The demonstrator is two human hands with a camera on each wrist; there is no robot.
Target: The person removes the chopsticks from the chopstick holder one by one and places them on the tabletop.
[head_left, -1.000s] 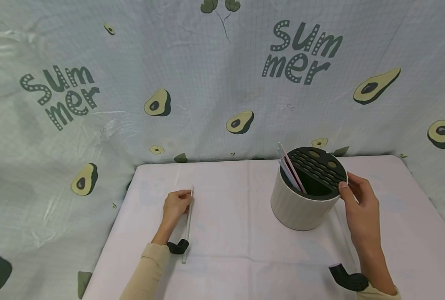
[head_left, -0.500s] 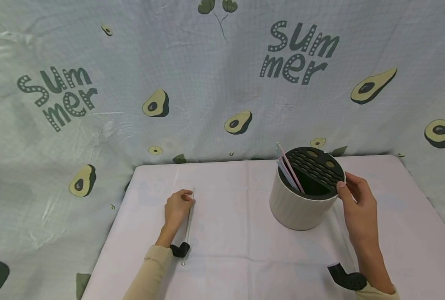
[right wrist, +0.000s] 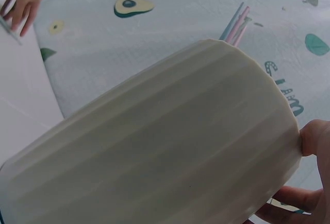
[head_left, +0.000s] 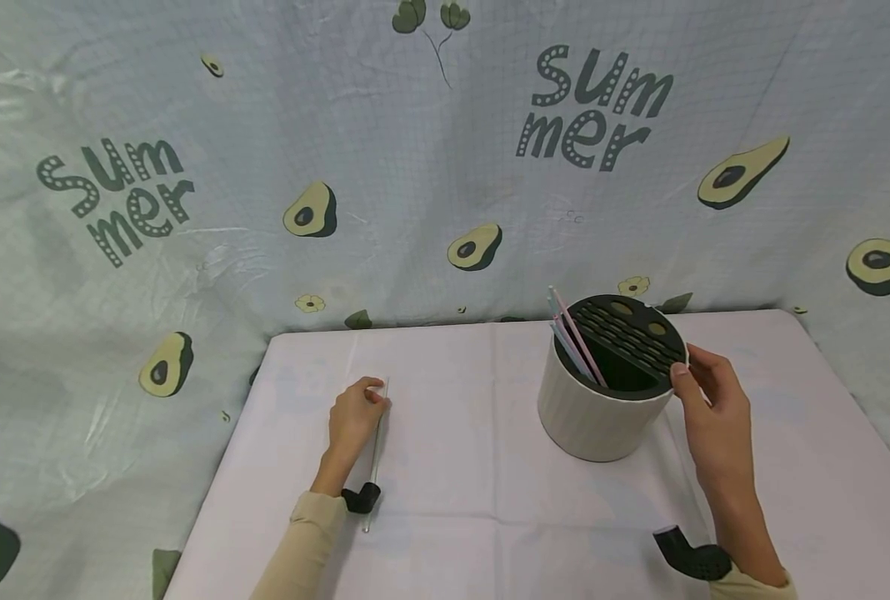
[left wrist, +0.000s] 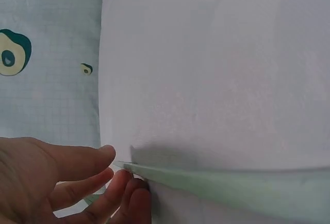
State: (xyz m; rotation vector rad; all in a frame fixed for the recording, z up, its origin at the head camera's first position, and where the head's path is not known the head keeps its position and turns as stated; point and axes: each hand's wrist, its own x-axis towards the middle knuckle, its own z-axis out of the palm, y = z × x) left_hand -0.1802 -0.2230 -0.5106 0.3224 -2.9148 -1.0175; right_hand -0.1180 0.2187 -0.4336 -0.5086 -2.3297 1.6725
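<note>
Nearest the camera, beige sleeves [head_left: 295, 546] cover the forearms, and a black curved mount [head_left: 691, 557] sits at each wrist. Just beyond, a translucent, pale green straw [left wrist: 258, 188] lies along the inner side of the left wrist, on the left half of the white-covered counter [head_left: 445, 542]; its near end shows past the mount. The left hand [head_left: 351, 419] pinches the straw close to its far end, between thumb and fingertips. Whether the straw touches the counter cannot be told.

Well to the right, the right hand [head_left: 721, 425] grips the upper right side of a ribbed off-white container [head_left: 595, 421], thumb at the rim and fingers round the wall. The container stands upright on the counter under a dark slotted lid [head_left: 628, 329] with two round holes and one wide opening. Pink and pale blue straws [head_left: 581, 340] lean left in that opening, their tops rising above the lid.

Behind the counter hangs a pale backdrop [head_left: 385, 125] printed with avocados, leaves, small flowers and "summer" lettering.
</note>
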